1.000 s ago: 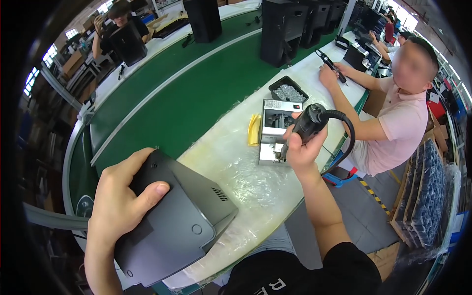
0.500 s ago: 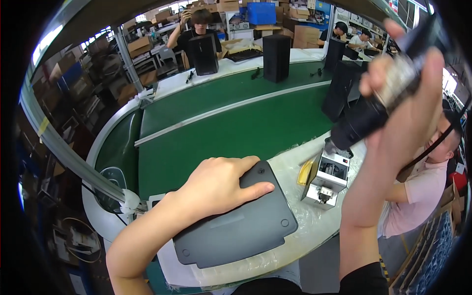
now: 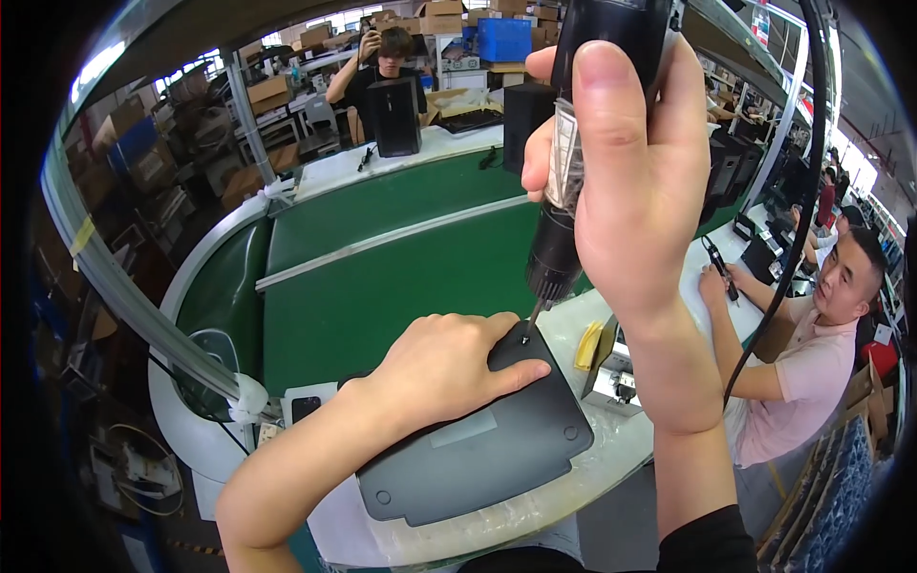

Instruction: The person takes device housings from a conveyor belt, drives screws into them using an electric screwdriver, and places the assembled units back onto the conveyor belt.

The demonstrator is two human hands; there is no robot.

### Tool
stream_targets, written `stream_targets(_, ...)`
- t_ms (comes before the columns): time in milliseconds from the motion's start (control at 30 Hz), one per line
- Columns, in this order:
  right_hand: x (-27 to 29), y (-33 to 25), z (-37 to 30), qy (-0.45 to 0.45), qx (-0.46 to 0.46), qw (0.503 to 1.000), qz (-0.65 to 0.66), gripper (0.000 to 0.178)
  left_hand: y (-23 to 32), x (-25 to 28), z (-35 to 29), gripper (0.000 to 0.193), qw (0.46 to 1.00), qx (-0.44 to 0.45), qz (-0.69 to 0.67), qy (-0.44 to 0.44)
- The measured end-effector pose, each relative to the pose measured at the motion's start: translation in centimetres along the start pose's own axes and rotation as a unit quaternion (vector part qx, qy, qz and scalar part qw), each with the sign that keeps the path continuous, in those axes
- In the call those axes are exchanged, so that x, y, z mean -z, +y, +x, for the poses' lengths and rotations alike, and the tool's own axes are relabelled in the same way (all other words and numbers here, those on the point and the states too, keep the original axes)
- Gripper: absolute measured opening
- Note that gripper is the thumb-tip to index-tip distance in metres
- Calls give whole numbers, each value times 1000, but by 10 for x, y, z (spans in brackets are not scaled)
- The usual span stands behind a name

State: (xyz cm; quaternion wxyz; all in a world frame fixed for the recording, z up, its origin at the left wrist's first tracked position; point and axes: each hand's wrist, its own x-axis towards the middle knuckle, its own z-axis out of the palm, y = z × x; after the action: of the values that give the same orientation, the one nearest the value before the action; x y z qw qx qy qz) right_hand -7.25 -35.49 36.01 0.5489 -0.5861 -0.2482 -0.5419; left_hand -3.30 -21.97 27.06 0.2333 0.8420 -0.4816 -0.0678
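A flat dark grey plastic panel (image 3: 487, 458) with round marks at its corners lies on the near worktop. My left hand (image 3: 449, 368) grips its far left side, thumb flat on top and index finger along the edge; the other fingertips are hidden. Upright in my right hand (image 3: 630, 172) is a black electric screwdriver (image 3: 554, 253), fingers wrapped round its body. Its thin bit points down at a small screw (image 3: 525, 339) in the panel's far corner and appears to touch it.
Right of the panel stand a metal box (image 3: 611, 387) and a yellow object (image 3: 587, 346). Beyond lies a green conveyor belt (image 3: 382, 306). Black speakers (image 3: 394, 116) stand across it. A co-worker in pink (image 3: 798, 377) sits at right; a cable (image 3: 812, 191) hangs there.
My right hand has swung left and brought the screwdriver from above the metal box to the panel's far corner. The panel and my left hand appear slightly lower and farther right in view.
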Motion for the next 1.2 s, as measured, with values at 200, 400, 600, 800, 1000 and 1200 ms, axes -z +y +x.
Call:
stream_targets(200,-8,14,-5,-42,-28,999,-17,35,-4,-2,0,49,1000,-13,7,14)
stream_targets(400,-7,16,-11,-69,-15,997,-17,38,-1,-3,-2,49,999,-15,21,19)
stream_targets(600,-11,12,-12,-59,-28,997,30,38,0,-3,-10,50,1000,-3,29,2)
stream_targets(800,89,-17,-16,84,77,985,-132,51,-43,29,-30,48,987,45,-149,-49)
stream_targets(1000,202,21,-148,145,-9,944,-296,54,-115,-65,-96,63,714,151,-619,290)
stream_targets(1200,236,63,-222,155,-43,946,-281,56,-131,-95,-110,57,879,121,-254,385)
